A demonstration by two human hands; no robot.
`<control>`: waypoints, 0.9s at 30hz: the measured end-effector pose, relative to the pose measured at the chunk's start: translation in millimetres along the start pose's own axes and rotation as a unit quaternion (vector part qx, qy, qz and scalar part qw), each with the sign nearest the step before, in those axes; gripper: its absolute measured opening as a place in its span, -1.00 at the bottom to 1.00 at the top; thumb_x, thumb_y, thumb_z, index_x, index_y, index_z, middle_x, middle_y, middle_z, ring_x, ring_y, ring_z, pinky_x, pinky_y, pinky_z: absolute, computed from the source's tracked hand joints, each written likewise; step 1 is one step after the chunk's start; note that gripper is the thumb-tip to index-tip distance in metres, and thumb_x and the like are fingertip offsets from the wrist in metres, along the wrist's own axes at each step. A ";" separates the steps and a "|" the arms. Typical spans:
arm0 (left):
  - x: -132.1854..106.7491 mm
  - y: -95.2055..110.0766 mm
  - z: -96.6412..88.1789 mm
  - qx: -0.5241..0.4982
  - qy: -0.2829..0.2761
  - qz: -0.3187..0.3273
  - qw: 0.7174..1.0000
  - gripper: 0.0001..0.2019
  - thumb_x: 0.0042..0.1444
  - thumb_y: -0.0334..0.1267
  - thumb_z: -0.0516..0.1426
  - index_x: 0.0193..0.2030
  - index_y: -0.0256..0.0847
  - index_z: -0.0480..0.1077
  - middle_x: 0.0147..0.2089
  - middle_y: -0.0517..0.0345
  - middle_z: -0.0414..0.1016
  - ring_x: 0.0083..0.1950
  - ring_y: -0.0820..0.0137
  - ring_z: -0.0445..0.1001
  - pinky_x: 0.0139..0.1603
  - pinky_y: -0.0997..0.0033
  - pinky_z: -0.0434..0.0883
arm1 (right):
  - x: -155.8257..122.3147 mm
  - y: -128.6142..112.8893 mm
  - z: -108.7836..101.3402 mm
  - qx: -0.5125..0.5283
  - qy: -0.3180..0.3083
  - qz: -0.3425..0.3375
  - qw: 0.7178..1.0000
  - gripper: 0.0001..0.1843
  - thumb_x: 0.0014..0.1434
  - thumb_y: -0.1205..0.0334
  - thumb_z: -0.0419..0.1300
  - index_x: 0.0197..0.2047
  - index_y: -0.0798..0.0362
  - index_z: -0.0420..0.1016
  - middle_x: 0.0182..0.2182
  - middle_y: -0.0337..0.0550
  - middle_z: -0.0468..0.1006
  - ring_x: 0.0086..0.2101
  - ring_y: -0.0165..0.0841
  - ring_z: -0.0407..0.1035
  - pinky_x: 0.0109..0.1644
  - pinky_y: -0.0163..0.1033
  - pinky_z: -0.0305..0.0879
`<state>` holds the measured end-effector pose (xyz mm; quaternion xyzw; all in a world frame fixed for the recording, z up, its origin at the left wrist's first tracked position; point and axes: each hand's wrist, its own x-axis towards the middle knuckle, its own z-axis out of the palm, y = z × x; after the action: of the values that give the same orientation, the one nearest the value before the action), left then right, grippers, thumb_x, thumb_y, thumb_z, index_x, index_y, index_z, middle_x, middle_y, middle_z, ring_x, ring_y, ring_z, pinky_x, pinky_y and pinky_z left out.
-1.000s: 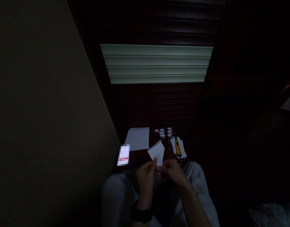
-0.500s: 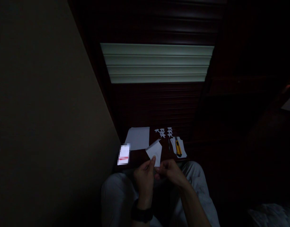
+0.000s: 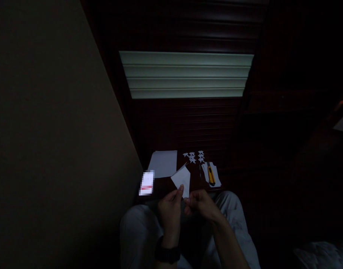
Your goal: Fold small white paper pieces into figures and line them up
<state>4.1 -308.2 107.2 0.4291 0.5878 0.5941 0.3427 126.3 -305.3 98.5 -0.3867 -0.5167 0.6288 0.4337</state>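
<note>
A folded piece of white paper (image 3: 182, 179) stands raised over the front of the small table. My left hand (image 3: 171, 207) pinches it near its lower edge, thumb on top. At the paper's bottom corner, my right hand (image 3: 199, 203) is closed, its thumb and fingertips pressed together there. A thin pointed tip shows past the upper edge of the paper; what it belongs to is hidden. Behind lie several small white paper cutouts (image 3: 192, 158). To the right, a yellow utility knife (image 3: 211, 176) rests on a stack of white paper pieces (image 3: 217, 181).
White sheets (image 3: 163, 164) lie at the table's back left, with a lit, blurred phone-like screen (image 3: 146, 183) in front of them. A slim dark pen-like thing (image 3: 199, 171) lies beside the stack. A wall stands close on the left, and a slatted panel (image 3: 185, 74) rises behind.
The folded paper has shifted slightly left and tilted a little. My right fingertips have moved slightly right; both hands keep nearly the same pose.
</note>
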 end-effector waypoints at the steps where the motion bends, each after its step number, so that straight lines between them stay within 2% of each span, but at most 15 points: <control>1: 0.5 -0.6 -0.1 0.007 -0.016 0.004 1.000 -0.65 -0.14 0.02 0.24 -0.52 -0.30 0.51 -0.61 0.20 0.40 -0.54 0.44 0.31 -0.56 0.55 0.22 | 0.3 0.5 -1.2 0.004 -0.002 0.001 1.000 -0.58 -0.01 -0.08 0.22 -0.55 0.15 0.36 -0.63 -0.13 0.52 -0.63 -0.43 0.34 -0.51 -0.36 0.18; 3: 1.4 -1.9 -0.4 0.024 -0.050 0.013 0.998 -0.64 -0.09 0.02 0.21 -0.55 -0.30 0.48 -0.63 0.22 0.35 -0.55 0.47 0.27 -0.56 0.56 0.20 | 1.3 1.8 -3.2 -0.001 0.001 -0.002 1.000 -0.59 -0.01 -0.07 0.22 -0.56 0.15 0.36 -0.64 -0.14 0.52 -0.63 -0.43 0.33 -0.52 -0.36 0.18; 5: 1.6 -2.6 -0.8 0.037 -0.060 0.020 0.997 -0.62 -0.05 0.02 0.19 -0.59 -0.30 0.44 -0.65 0.24 0.30 -0.56 0.48 0.23 -0.57 0.57 0.18 | 2.7 3.4 -4.4 -0.020 0.012 -0.013 1.000 -0.60 -0.01 -0.04 0.23 -0.57 0.15 0.36 -0.64 -0.14 0.52 -0.63 -0.44 0.32 -0.51 -0.36 0.17; 8: 0.9 -2.4 -1.5 0.053 -0.050 0.033 0.997 -0.62 -0.03 0.02 0.17 -0.60 -0.30 0.43 -0.66 0.24 0.27 -0.56 0.48 0.22 -0.57 0.56 0.16 | 4.5 5.8 -3.8 -0.042 0.032 -0.026 0.998 -0.65 -0.02 0.02 0.25 -0.56 0.16 0.39 -0.63 -0.14 0.52 -0.61 -0.44 0.32 -0.50 -0.36 0.16; 13: 0.0 -0.2 -3.5 0.070 -0.030 0.041 0.996 -0.65 -0.04 0.01 0.18 -0.52 -0.30 0.50 -0.65 0.22 0.33 -0.55 0.45 0.27 -0.56 0.54 0.17 | 3.3 6.6 -1.7 -0.070 0.048 -0.030 0.996 -0.76 0.00 0.14 0.24 -0.53 0.15 0.40 -0.59 -0.14 0.53 -0.56 -0.41 0.34 -0.48 -0.36 0.17; 21: 2.5 -1.0 -3.4 -0.106 -0.039 -0.017 0.993 -0.69 -0.11 -0.03 0.24 -0.50 -0.30 0.48 -0.57 0.25 0.36 -0.50 0.48 0.27 -0.49 0.55 0.19 | 0.4 2.7 -3.5 -0.080 0.071 -0.034 0.994 -0.81 -0.01 0.21 0.24 -0.53 0.15 0.39 -0.61 -0.16 0.51 -0.57 -0.42 0.33 -0.47 -0.35 0.18; 27: 2.5 -3.3 -1.1 -0.143 -0.049 -0.032 0.988 -0.71 -0.08 -0.08 0.24 -0.46 -0.34 0.48 -0.52 0.19 0.40 -0.46 0.46 0.31 -0.46 0.53 0.23 | -0.4 -2.2 -2.5 -0.074 0.061 -0.049 0.994 -0.81 -0.06 0.23 0.28 -0.55 0.15 0.39 -0.61 -0.17 0.50 -0.55 -0.42 0.33 -0.46 -0.34 0.20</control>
<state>1.8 -306.1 104.3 0.3851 0.4925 0.6389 0.4482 129.0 -304.7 100.3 -0.4301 -0.5523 0.5421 0.4648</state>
